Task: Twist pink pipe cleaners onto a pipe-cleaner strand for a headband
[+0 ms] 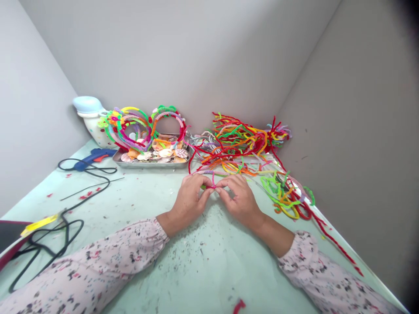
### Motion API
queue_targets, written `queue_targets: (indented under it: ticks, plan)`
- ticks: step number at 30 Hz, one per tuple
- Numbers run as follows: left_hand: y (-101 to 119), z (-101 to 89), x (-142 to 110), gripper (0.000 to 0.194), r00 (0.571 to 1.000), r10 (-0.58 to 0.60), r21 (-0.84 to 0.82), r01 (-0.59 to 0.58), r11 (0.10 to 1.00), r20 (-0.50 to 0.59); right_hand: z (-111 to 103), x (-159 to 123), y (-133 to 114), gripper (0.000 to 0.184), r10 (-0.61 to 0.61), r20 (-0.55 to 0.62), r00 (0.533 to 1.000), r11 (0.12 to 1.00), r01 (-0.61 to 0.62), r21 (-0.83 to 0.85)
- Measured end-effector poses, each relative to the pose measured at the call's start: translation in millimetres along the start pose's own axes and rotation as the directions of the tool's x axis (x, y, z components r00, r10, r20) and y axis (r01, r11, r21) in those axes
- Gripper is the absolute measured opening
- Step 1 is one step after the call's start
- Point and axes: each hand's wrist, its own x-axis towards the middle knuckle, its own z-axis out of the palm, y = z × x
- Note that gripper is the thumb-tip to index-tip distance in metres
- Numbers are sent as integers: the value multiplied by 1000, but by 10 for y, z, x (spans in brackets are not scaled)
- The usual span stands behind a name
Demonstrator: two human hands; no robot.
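My left hand (190, 201) and my right hand (238, 199) meet at the middle of the pale green table top (209, 244). Their fingertips pinch a short pink and green pipe cleaner (209, 186), partly hidden by my fingers. Just beyond my hands lies a tangled heap of multicoloured pipe cleaners (238, 144). A smaller green, yellow and red bunch of pipe cleaners (283, 198) sits close to my right hand.
A metal tray of seashells (150, 165) stands at the back, with pipe-cleaner hoops (144, 128) beside it. To the left lie a blue hot glue gun (93, 157) with a black cord (65, 226) and a white container (93, 131). Grey walls close the back and sides.
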Motion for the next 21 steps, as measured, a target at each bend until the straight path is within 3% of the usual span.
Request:
queue_targets:
  ticks: [15, 21]
  plan:
    - [45, -29, 13, 9, 999, 39, 21, -40, 999, 28, -39, 13, -6, 9, -21, -47, 999, 1000, 20, -19]
    - [42, -28, 9, 10, 997, 70, 34, -70, 997, 15, -24, 19, 9, 8, -32, -5, 999, 999, 32, -32]
